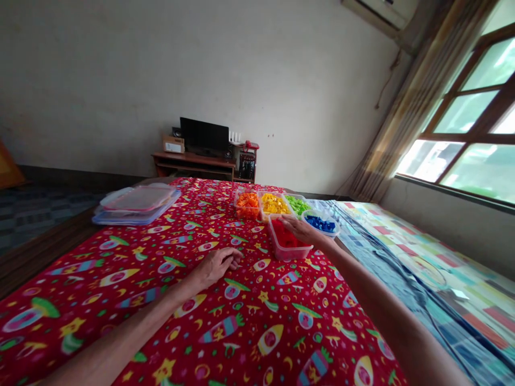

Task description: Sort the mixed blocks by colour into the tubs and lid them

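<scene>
My right hand point(296, 228) reaches over a clear plastic tub point(290, 253) of red pieces point(286, 238). Its fingers are stretched out above or among the pieces, and none shows in its grasp. On the patterned red cloth point(257, 311), my left hand point(218, 264) rests with loosely bent fingers and nothing visible in them. Behind the red tub stand tubs of orange pieces point(247, 201), yellow pieces point(274, 203) and green pieces point(296, 205). A round tub of blue pieces point(321, 224) sits to the right, beside my right forearm.
Stacked plastic lids point(137, 203) lie at the cloth's left edge. To the right spreads a surface with a colourful patchwork cover point(450, 268) and blue fabric point(374, 268). A monitor point(204, 136) stands on a wooden desk point(193, 162) by the far wall.
</scene>
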### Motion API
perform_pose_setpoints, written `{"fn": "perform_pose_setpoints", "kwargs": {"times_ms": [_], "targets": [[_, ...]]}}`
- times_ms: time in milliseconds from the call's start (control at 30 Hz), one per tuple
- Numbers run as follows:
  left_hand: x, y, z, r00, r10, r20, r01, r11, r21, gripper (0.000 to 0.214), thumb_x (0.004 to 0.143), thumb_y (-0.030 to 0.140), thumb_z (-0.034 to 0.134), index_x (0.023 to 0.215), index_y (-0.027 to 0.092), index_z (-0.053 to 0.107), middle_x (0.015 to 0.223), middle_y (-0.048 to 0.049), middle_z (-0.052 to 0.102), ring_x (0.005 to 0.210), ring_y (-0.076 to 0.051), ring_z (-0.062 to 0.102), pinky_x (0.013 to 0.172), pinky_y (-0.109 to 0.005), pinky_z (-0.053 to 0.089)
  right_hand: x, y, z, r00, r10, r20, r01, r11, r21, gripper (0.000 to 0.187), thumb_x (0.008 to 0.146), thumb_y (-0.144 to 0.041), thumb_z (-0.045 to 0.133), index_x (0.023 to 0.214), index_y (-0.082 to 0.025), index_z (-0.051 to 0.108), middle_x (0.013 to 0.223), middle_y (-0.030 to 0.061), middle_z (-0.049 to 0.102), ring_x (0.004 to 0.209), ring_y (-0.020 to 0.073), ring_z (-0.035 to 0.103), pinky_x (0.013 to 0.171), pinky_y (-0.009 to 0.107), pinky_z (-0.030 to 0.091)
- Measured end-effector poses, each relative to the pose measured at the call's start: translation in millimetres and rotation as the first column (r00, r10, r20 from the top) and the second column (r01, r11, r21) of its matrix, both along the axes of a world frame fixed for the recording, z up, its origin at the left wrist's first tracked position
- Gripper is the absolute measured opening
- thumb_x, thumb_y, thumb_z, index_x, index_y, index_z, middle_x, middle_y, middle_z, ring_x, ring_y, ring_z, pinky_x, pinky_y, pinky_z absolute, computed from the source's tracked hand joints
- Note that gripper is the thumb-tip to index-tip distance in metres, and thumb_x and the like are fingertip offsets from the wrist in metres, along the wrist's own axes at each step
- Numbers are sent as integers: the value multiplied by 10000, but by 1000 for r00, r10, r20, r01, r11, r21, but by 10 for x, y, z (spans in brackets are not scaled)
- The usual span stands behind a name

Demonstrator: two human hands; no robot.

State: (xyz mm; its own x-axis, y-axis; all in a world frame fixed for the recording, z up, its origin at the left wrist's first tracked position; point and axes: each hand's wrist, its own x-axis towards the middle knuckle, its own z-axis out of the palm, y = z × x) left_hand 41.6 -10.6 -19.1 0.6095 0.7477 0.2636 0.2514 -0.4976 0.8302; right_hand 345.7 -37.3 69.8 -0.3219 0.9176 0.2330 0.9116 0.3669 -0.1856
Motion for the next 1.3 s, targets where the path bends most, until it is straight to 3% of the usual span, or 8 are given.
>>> {"fn": "perform_pose_setpoints", "kwargs": {"times_ms": [200, 433, 667, 833, 900, 1100, 1200, 1300], "targets": [[17, 1, 31, 1000, 5, -18, -5, 1000, 9, 268, 783, 331, 426, 875, 168, 619, 786, -65, 686, 664, -175, 666, 635, -287, 562, -12, 87, -37, 995, 82, 49, -74, 985, -158, 445, 961, -358, 338, 1340, -202, 511, 1394, 56, 483, 1334, 217, 378, 1130, 368, 275], [19, -33, 68, 999, 3, -33, -2, 1000, 19, 255, 780, 307, 409, 860, 176, 613, 795, -60, 681, 677, -174, 669, 641, -278, 559, -23, -139, 20, 994, -89, 70, 93, 994, -54, 524, 978, -315, 257, 1389, -22, 396, 1461, 188, 345, 1384, 235, 270, 1155, 391, 198], [13, -25, 52, 1000, 9, -24, -9, 1000, 24, 250, 787, 284, 411, 880, 180, 618, 795, -51, 682, 679, -165, 664, 629, -262, 549, -190, -237, 14, 960, -43, 275, 102, 974, -203, 437, 964, -269, 347, 1341, -99, 487, 1440, 154, 401, 1399, 268, 213, 1146, 444, 217], [13, -31, 38, 1000, 4, -11, -4, 999, 51, 246, 788, 246, 412, 871, 183, 635, 782, -45, 684, 658, -162, 649, 645, -275, 543, -224, -97, -63, 987, -127, 101, 135, 988, -73, 477, 978, -279, 287, 1378, -61, 425, 1432, 168, 410, 1380, 250, 282, 1138, 436, 255], [18, -34, 25, 1000, 6, -6, -6, 999, 42, 248, 793, 237, 405, 871, 182, 634, 788, -44, 679, 655, -159, 650, 636, -268, 541, -183, -88, -111, 992, -121, 37, 121, 993, 6, 460, 972, -282, 292, 1334, -75, 485, 1388, 166, 472, 1360, 260, 330, 1129, 452, 272], [5, -71, 47, 1000, 11, -27, -9, 998, 68, 234, 812, 184, 413, 887, 166, 634, 794, -45, 676, 661, -147, 649, 625, -243, 523, -258, -159, -48, 992, -103, -75, 114, 980, 163, 455, 972, -301, 240, 1123, -107, 622, 1125, 184, 646, 1172, 288, 538, 1001, 457, 406], [-21, -98, 79, 999, 9, -44, -5, 997, 82, 243, 837, 192, 407, 905, 154, 637, 777, -47, 678, 674, -147, 646, 641, -243, 511, -564, -254, 15, 976, -38, -213, 102, 950, 295, 451, 972, -371, 259, 984, -144, 649, 935, 131, 684, 927, 236, 626, 841, 361, 471], [-36, -108, 84, 999, 2, -49, 4, 994, 111, 263, 871, 254, 404, 921, 152, 641, 770, -43, 679, 669, -145, 635, 638, -240, 499, -983, -371, -110, 977, 45, -207, -3, 979, 202, 464, 973, -366, 280, 736, -160, 621, 635, 42, 623, 555, 129, 546, 563, 240, 391]]}}
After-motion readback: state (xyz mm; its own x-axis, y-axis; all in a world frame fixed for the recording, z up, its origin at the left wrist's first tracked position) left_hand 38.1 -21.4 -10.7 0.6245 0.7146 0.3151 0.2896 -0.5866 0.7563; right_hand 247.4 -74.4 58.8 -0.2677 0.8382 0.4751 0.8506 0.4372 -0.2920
